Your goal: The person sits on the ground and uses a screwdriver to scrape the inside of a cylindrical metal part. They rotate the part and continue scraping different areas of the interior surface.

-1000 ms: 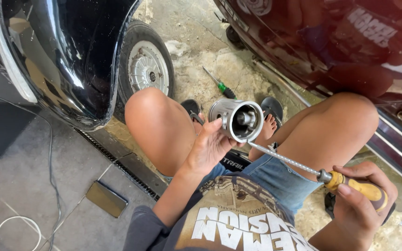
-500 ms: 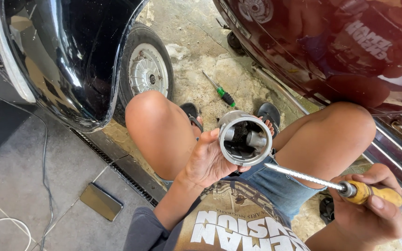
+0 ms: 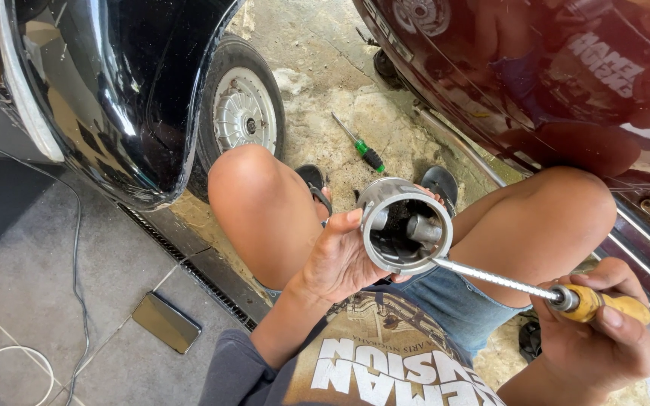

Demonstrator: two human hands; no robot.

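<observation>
The person squats between two dark vehicles, bare knees wide apart, and holds a short, hollow, silver metal cylinder [image 3: 404, 225] up between the knees with its open end turned toward the camera. The left hand [image 3: 340, 259] wraps around the cylinder's left side from below, thumb lying on the rim and fingers curled behind the wall, closed firmly on it. Inside the cylinder a grey cross pin and dark inner surfaces show.

The right hand [image 3: 603, 338] is clenched around the yellow handle of a long screwdriver with a bright steel shaft [image 3: 494, 278]. The shaft runs up and to the left, and its tip meets the lower right edge of the cylinder's rim.

On the rough concrete floor [image 3: 385, 120] beyond the knees lies a second, smaller screwdriver with a green and black handle [image 3: 361, 145], well apart from both hands. A small wheel with a white ribbed hub [image 3: 244, 113] stands under the glossy black body panel [image 3: 114, 90] on the left. A flat dark rectangular phone [image 3: 165, 322] lies on the grey tiles near a metal drain grate [image 3: 189, 267].
</observation>
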